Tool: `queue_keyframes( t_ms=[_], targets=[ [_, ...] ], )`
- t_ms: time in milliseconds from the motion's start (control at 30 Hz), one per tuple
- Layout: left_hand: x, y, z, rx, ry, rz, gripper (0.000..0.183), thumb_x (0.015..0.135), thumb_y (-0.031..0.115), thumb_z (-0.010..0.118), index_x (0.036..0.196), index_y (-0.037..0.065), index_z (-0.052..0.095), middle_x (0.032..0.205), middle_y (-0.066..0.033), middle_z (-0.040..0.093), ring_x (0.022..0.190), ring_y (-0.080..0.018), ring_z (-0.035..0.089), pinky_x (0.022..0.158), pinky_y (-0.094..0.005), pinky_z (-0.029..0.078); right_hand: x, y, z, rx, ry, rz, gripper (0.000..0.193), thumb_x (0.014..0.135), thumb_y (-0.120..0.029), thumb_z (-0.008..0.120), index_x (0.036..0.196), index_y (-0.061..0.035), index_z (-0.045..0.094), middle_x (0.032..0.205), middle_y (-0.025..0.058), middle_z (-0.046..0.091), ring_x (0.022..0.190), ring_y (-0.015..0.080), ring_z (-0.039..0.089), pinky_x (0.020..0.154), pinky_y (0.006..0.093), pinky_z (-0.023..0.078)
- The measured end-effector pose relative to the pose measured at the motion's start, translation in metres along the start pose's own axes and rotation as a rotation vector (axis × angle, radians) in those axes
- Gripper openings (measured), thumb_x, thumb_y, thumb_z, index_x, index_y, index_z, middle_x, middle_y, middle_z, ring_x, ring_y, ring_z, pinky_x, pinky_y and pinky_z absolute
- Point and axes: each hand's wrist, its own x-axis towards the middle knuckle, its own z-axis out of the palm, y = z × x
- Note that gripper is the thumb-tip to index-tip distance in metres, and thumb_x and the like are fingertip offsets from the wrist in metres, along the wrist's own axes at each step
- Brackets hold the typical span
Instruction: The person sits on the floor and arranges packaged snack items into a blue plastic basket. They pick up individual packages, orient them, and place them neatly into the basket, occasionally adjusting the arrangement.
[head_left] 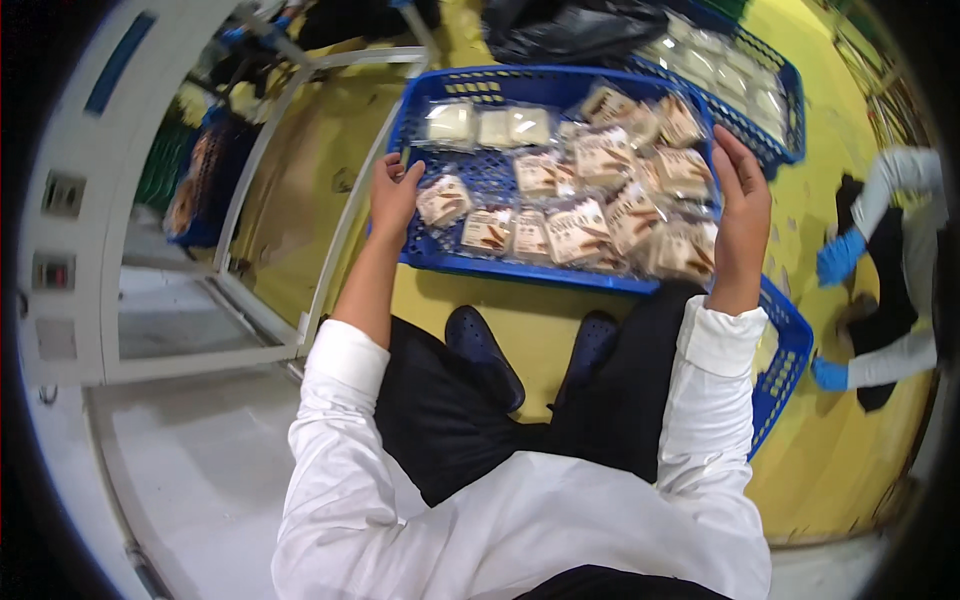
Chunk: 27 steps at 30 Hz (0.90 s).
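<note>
A blue plastic crate (470, 262) lies before me, above my shoes. Inside are sealed packs of sliced bread with brown and white labels (578, 230), heaped mostly toward the right. Several packs with plain pale faces (450, 122) sit along the far side. My left hand (395, 195) is closed at the crate's left end, with the thumb toward the inside. At the right end, my right hand (741, 200) grips the rim, its fingers reaching forward; part of its grasp is hidden.
Another blue crate (795, 120) with pale packs stands at the far right, beside a black plastic bag (570, 30). A third blue crate (790, 345) is near my right arm. A white metal frame (255, 190) stands left. At right is a person with blue gloves (842, 257).
</note>
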Motion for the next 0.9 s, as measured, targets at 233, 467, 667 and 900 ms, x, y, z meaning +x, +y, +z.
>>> queue_keyframes(
  t_ms=[233,467,667,900],
  targets=[
    [0.059,-0.034,0.104,0.24,-0.491,0.21,0.045,0.083,0.035,0.075,0.112,0.001,0.066,0.106,-0.0157,0.069,0.095,-0.0239,0.065,0.087,-0.0347,0.049,-0.135,-0.013,-0.021,-0.241,0.023,0.134,0.005,0.087,-0.005,0.066,0.088,-0.0008,0.067,0.085,0.0054,0.068,0.081,0.014,0.063,0.078,0.0274,0.049],
    [0.191,-0.113,0.207,0.143,-0.203,-0.131,0.082,0.078,0.046,0.077,0.132,-0.009,0.049,0.119,-0.0235,0.06,0.108,-0.0312,0.059,0.092,-0.043,0.047,-0.206,0.012,0.026,0.036,-0.627,0.208,0.01,0.087,-0.009,0.066,0.092,-0.0009,0.064,0.085,0.0107,0.064,0.08,0.0268,0.065,0.073,0.0367,0.051],
    [0.209,-0.089,0.25,-0.268,-0.382,-0.406,0.048,0.08,0.041,0.078,0.11,0.006,0.064,0.075,-0.0038,0.061,0.047,-0.0139,0.045,0.048,-0.0289,0.042,-0.209,0.018,0.027,0.17,-0.454,0.234,0.01,0.084,-0.012,0.065,0.087,-0.0023,0.064,0.082,0.0121,0.066,0.081,0.0306,0.064,0.073,0.0409,0.049],
    [0.242,-0.084,0.242,-0.133,-0.697,-0.416,0.048,0.095,0.036,0.062,0.128,0.001,0.056,0.124,-0.0119,0.061,0.108,-0.0255,0.061,0.091,-0.0345,0.053,-0.176,-0.015,-0.062,0.158,-0.114,-0.075,0.013,0.086,-0.006,0.069,0.098,-0.0024,0.066,0.09,0.0106,0.067,0.08,0.0256,0.064,0.074,0.0346,0.051]
  ],
)
